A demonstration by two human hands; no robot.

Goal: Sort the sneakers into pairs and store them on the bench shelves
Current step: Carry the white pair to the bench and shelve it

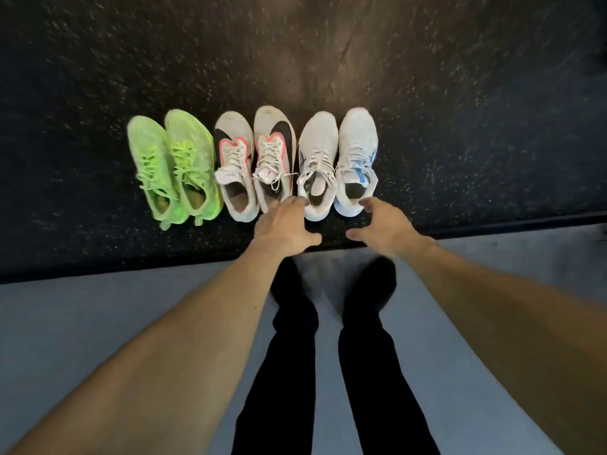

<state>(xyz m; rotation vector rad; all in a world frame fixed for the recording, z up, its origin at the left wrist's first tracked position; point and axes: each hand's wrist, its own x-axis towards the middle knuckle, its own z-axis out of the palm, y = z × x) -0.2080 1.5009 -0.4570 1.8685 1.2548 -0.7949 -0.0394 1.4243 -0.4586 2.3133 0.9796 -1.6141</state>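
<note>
Six sneakers stand in a row on the dark speckled floor, toes pointing away from me. On the left is a neon green pair (174,165). In the middle is a grey pair with black swooshes and pink trim (254,162). On the right is a white pair with blue marks (338,162). My left hand (284,226) hovers at the heels between the grey and white pairs, fingers relaxed and holding nothing. My right hand (382,224) is spread just behind the heel of the rightmost white sneaker, also holding nothing. No bench is in view.
A dark speckled mat (98,67) covers the floor ahead; its edge (131,267) runs across the frame. Nearer me is a pale grey floor (82,323). My legs in black trousers (289,356) stand just behind the mat edge.
</note>
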